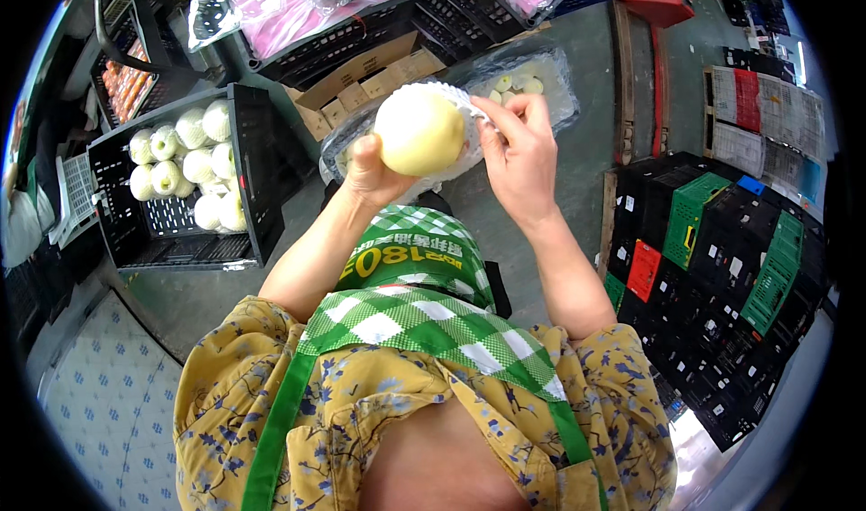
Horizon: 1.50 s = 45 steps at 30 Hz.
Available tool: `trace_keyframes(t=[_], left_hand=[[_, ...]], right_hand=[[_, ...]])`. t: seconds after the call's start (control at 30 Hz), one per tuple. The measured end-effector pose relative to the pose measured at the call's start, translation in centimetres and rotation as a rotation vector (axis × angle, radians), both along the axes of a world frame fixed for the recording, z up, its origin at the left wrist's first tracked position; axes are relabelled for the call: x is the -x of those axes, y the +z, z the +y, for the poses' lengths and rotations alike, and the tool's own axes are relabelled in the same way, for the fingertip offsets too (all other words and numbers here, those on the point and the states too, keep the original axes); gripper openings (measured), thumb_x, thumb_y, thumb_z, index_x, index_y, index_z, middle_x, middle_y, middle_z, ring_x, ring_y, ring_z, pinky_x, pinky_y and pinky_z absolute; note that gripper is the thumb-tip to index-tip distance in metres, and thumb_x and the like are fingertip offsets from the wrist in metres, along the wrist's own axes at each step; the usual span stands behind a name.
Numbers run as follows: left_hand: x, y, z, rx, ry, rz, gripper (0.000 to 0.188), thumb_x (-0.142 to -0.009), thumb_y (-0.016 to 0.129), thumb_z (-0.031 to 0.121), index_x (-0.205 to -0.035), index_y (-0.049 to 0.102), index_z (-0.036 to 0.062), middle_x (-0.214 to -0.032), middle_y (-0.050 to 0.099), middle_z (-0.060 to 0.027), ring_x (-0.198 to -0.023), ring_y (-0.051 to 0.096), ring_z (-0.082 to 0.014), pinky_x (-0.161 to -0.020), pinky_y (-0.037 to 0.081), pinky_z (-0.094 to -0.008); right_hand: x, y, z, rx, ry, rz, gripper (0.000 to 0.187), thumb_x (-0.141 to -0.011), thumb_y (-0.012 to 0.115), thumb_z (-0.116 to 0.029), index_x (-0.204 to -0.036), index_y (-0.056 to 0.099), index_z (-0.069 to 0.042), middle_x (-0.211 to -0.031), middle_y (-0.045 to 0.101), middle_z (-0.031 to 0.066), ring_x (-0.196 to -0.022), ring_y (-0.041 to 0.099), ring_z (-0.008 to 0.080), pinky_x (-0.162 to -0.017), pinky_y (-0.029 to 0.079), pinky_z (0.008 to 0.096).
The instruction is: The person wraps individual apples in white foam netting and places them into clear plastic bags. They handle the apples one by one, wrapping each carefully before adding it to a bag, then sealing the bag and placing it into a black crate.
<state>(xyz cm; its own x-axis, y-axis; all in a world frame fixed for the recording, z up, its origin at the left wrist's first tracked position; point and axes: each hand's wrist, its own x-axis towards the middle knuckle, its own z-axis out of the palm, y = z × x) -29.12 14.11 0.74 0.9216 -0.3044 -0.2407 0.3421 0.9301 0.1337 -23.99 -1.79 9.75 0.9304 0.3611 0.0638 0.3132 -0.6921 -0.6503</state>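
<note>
A large, round, pale yellow pear (pixel 419 132) rests in my left hand (pixel 370 175), whose thumb and fingers wrap its lower left side. White foam netting (pixel 458 98) lies behind the pear and along its upper right edge. My right hand (pixel 521 155) is closed in a pinch on that netting, just right of the pear. Below both hands, a box lined with clear plastic (pixel 561 82) holds several small yellow-green fruits or pieces, too small to tell which. The pear and my hands hide part of this box.
At left, a black crate (pixel 257 177) holds several netted pears (pixel 191 128). An open cardboard box (pixel 361 78) stands ahead, beside a black crate with pink packing (pixel 280 10). Black and green crates (pixel 713 267) are stacked at right. A red object (pixel 658 1) stands far right.
</note>
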Motion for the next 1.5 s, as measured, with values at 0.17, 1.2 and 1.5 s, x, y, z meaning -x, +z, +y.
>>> trace_keyframes(t=[0.17, 1.2, 1.5], left_hand=[[-0.6, 1.6, -1.0, -0.853, 0.227, -0.120, 0.096, -0.053, 0.084, 0.022, -0.132, 0.031, 0.0056, -0.124, 0.044, -0.0114, -0.117, 0.045, -0.0208, -0.100, 0.036, -0.0346], [-3.5, 1.0, -6.1, -0.744, 0.192, -0.047, 0.103, -0.060, 0.085, 0.022, -0.139, 0.019, 0.0064, -0.127, 0.043, -0.0146, -0.117, 0.046, -0.0238, -0.097, 0.040, -0.0349], [-4.8, -2.8, -1.4, 0.058, -0.011, -0.081, 0.088, -0.064, 0.051, 0.070, -0.132, 0.043, 0.0134, -0.125, 0.051, -0.0103, -0.108, 0.053, -0.0302, -0.081, 0.047, -0.0464]], right_hand=[[1.0, -0.4, 0.5, -0.330, -0.103, -0.013, 0.014, -0.085, 0.058, -0.005, -0.096, 0.066, -0.003, -0.097, 0.053, 0.0094, -0.087, 0.055, 0.0227, -0.071, 0.046, 0.0291], [0.1, -5.5, -0.8, -0.183, -0.237, -0.147, 0.053, -0.071, 0.075, -0.017, -0.121, 0.056, -0.011, -0.115, 0.042, 0.0132, -0.101, 0.043, 0.0269, -0.086, 0.039, 0.0351], [-4.9, -1.2, -1.8, -0.348, 0.003, -0.222, 0.029, -0.076, 0.068, -0.019, -0.097, 0.059, -0.001, -0.098, 0.051, 0.0108, -0.086, 0.052, 0.0231, -0.073, 0.044, 0.0305]])
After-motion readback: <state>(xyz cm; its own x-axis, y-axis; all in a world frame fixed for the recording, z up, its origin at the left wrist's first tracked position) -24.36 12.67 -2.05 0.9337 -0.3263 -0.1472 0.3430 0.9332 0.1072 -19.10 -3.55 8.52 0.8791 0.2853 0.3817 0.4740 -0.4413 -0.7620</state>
